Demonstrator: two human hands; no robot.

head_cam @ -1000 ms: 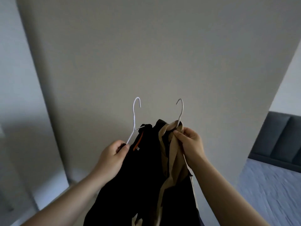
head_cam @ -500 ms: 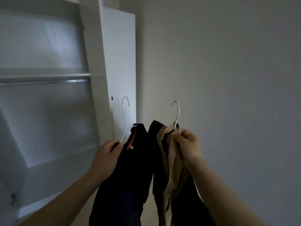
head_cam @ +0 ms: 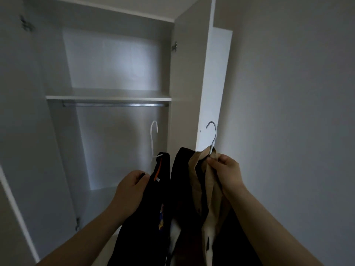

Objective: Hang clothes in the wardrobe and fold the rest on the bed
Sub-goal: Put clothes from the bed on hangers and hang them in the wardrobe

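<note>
Tan collar cloth is bunching inside the right grip (head_cam: 228,175), whose thumb and fingers are pinching the tan shirt (head_cam: 209,189) right at the base of a grey hook (head_cam: 212,135). The rest of that hanger is hiding under the cloth. A dark garment (head_cam: 182,169) is hanging just behind the shirt on the same side, and how it is attached is impossible to tell.

The left grip (head_cam: 132,186) is curling tight on the shoulder edge of a black top (head_cam: 146,217). A white hook (head_cam: 153,139) is rising above the top's neck, while its wire is disappearing into shadow near the fingers, so any contact with the wire is unclear. An orange strip (head_cam: 158,169) and a small white tag (head_cam: 157,179) are showing inside the neck; any writing on them is too small to read. A patch of colour lower on the top is too dim to identify.

Both garments are running out of the bottom of the frame, along with both forearms. Both hooks are hanging below the rail (head_cam: 115,105), apart from it, in front of the open wardrobe (head_cam: 188,73). A shelf (head_cam: 107,97) is sitting just above the rail. The wardrobe's door (head_cam: 215,83) is standing open on the right beside a grey wall (head_cam: 288,93).
</note>
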